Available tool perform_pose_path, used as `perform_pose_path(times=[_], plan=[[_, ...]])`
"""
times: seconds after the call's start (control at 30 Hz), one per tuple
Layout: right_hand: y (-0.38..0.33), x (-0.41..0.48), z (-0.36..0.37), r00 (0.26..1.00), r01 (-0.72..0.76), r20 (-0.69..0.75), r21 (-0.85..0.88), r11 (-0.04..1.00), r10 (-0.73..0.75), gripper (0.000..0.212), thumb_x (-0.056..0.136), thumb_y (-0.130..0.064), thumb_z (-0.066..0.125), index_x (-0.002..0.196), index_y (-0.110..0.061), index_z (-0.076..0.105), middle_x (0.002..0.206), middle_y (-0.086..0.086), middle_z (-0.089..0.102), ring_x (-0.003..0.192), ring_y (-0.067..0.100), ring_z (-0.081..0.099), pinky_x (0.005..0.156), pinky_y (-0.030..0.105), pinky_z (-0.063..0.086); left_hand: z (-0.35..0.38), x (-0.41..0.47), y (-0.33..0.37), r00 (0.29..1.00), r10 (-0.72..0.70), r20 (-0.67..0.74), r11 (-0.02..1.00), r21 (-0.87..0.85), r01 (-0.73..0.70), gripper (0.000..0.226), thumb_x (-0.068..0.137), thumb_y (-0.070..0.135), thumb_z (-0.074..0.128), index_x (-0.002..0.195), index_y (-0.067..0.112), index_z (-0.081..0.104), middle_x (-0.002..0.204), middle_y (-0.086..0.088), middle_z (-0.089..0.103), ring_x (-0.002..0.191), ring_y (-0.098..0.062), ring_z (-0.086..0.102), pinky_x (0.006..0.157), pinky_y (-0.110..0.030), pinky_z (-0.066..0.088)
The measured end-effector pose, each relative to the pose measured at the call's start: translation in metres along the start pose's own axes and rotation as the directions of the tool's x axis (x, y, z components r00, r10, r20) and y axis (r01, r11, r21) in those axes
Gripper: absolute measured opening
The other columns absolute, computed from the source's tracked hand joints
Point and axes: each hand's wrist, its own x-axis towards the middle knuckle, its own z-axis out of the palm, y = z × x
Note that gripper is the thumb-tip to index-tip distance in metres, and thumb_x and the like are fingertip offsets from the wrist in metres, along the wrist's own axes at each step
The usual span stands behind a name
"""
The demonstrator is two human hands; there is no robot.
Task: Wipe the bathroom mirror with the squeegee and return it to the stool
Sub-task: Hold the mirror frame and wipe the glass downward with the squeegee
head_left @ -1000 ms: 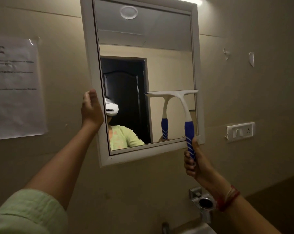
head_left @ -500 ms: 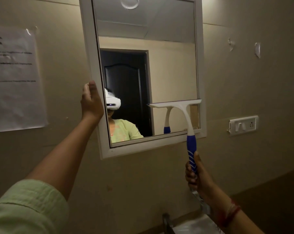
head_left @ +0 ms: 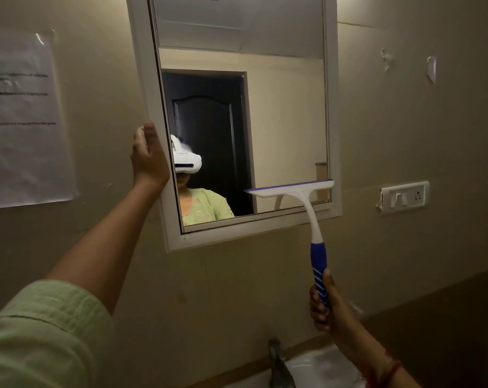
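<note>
1. Your right grip (head_left: 325, 306) is curled round the lower end of the squeegee's (head_left: 307, 204) blue handle, below the mirror (head_left: 287, 113).
2. The squeegee stands handle-down, its white blade lying across the mirror's lower right corner, just above the bottom edge of the frame; its right end reaches the frame's right edge.
3. Your left grip (head_left: 149, 155) is spread, its fingers straight and resting on the left edge of the frame.
4. A switch plate (head_left: 403, 196) sits on the wall to the mirror's right.

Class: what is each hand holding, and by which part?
Right hand grips the squeegee by its blue handle's lower end. Left hand grips nothing; it rests against the mirror frame.
</note>
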Motion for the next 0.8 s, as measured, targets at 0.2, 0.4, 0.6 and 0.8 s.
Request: perform_pose_path(times=[0.2, 0.4, 0.6, 0.8], plan=[[0.019, -0.009, -0.002, 0.999, -0.042, -0.033, 0.023, 0.999, 0.043, 0.053, 0.069, -0.066, 0.046, 0.056, -0.015, 0.051, 0.045, -0.001, 0.039, 0.037, 0.011, 0.037, 0.038, 0.019, 0.027, 0.000, -0.003, 0.002, 1.000, -0.021, 0.021, 1.000, -0.009, 0.021, 0.050, 0.097, 0.042, 0.020, 0.126, 0.008, 0.042, 0.119, -0.010, 0.053, 0.096, 0.002, 0.042, 0.081, -0.015, 0.027], [0.026, -0.013, -0.003, 0.995, -0.082, -0.044, 0.039, 0.996, 0.084, 0.056, 0.067, -0.070, 0.045, 0.054, -0.016, 0.050, 0.044, -0.002, 0.041, 0.036, 0.010, 0.037, 0.038, 0.018, 0.027, 0.000, -0.002, 0.003, 1.000, -0.005, 0.004, 1.000, 0.011, 0.005, 0.049, 0.098, 0.038, 0.021, 0.122, 0.003, 0.045, 0.124, -0.018, 0.053, 0.101, -0.011, 0.042, 0.070, -0.010, 0.023], [0.025, -0.019, -0.003, 0.992, -0.098, -0.074, 0.033, 0.995, 0.101, 0.057, 0.065, -0.072, 0.046, 0.054, -0.016, 0.051, 0.045, -0.002, 0.040, 0.037, 0.010, 0.035, 0.040, 0.019, 0.026, 0.000, 0.001, 0.002, 1.000, -0.008, 0.010, 1.000, 0.018, 0.008, 0.047, 0.098, 0.037, 0.021, 0.123, 0.005, 0.044, 0.126, -0.016, 0.052, 0.112, -0.017, 0.045, 0.072, -0.011, 0.024], [0.020, -0.024, -0.002, 0.988, -0.099, -0.112, 0.028, 0.995, 0.102, 0.055, 0.068, -0.068, 0.046, 0.053, -0.015, 0.050, 0.042, -0.002, 0.038, 0.033, 0.010, 0.033, 0.038, 0.018, 0.025, 0.000, 0.000, 0.002, 0.999, -0.023, 0.023, 1.000, 0.002, 0.023, 0.048, 0.097, 0.039, 0.020, 0.123, 0.007, 0.044, 0.124, -0.012, 0.052, 0.102, -0.006, 0.039, 0.074, -0.010, 0.025]])
